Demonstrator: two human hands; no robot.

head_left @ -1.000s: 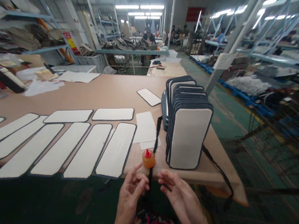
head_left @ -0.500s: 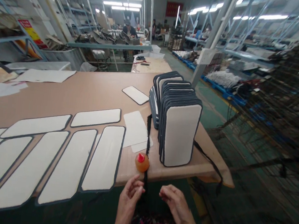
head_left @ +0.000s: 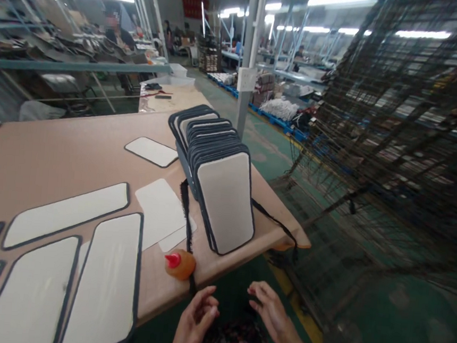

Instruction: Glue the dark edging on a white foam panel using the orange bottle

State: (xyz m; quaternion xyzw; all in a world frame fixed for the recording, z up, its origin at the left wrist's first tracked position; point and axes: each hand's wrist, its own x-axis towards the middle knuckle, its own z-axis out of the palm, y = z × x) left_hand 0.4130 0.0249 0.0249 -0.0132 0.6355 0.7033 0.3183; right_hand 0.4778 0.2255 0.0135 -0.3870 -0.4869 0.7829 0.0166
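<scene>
My left hand (head_left: 198,318) hovers just off the table's front edge, its fingers loosely curled and apart with nothing in them. Nearest to it is an orange squeeze bottle (head_left: 181,265) with a red tip, standing at the edge. To the right, my right hand (head_left: 269,309) hangs in the air, fingers bent and thumb apart, holding nothing. Beyond the hands a stack of white panels with dark edging (head_left: 225,203) stands on end at the table corner. A black strap (head_left: 187,210) runs beside the stack. Several dark-edged white panels (head_left: 105,278) lie flat on the left.
Plain white sheets (head_left: 158,213) and a single edged panel (head_left: 152,151) lie on the brown table (head_left: 54,151). A tall wire rack (head_left: 377,115) stands to the right across the green floor. A metal post (head_left: 248,56) rises behind the table. A person (head_left: 120,35) is in the far background.
The view has turned to the right, so the table and stack appear further left. My right hand's fingers have spread a little. Both hands remain off the table.
</scene>
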